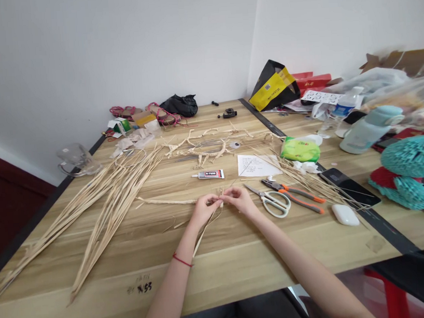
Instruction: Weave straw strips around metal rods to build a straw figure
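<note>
My left hand [205, 209] and my right hand [238, 200] meet above the table, fingertips pinched together on a small piece of pale straw weaving. From my left hand a long wrapped straw strand [169, 200] stretches out to the left. Loose straw ends [203, 237] hang below the fingers toward the table's front edge. Just beyond the hands lies a glue tube [210, 174]. White-handled scissors [275, 204] and orange-handled pliers [302, 198] rest right of my right hand. Farther back are several woven straw pieces [211, 154].
Two long straw bundles [107, 219] spread over the left side, near a glass mug [74, 159]. To the right lie a written paper [258, 165], a green tissue pack [300, 149], a phone [350, 186], a white case [345, 215], a bottle [368, 131] and a turquoise figure [412, 164].
</note>
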The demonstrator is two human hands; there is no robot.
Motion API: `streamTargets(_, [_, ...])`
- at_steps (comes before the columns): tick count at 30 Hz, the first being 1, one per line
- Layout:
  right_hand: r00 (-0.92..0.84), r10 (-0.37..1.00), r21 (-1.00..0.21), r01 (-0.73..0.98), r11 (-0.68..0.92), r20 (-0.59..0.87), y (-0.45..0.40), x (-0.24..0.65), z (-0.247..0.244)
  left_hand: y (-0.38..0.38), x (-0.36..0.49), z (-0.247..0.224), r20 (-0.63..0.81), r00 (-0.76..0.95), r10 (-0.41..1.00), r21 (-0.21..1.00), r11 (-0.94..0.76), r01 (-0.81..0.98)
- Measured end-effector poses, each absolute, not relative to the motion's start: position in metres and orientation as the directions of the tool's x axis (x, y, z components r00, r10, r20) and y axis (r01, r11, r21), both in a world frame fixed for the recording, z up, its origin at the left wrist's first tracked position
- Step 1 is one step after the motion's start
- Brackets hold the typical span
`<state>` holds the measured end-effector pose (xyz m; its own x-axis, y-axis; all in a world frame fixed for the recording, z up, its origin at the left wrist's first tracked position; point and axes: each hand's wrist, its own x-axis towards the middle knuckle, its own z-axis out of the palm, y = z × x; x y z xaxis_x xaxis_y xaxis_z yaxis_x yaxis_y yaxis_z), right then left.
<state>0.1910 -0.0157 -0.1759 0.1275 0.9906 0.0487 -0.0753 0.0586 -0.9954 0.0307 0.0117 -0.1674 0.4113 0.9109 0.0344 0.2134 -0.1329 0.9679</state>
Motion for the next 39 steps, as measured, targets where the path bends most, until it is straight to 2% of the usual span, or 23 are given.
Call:
streamTargets(32, [0.019,0.999,-0.995,-0.094,0.045,0.044,-0.0156,0.1927,-0.1789,0.0089,0.032,-0.1644,0.035,0.419,0.907,0.962,-0.144,0.232])
streamTargets(39, [-0.01,0.999,-0.997,-0.076,0.031,0.032,-0.0169,0.1963,-0.1731,0.0084,0.0294,-0.1595,0.026,0.464,0.886,0.968,-0.138,0.21])
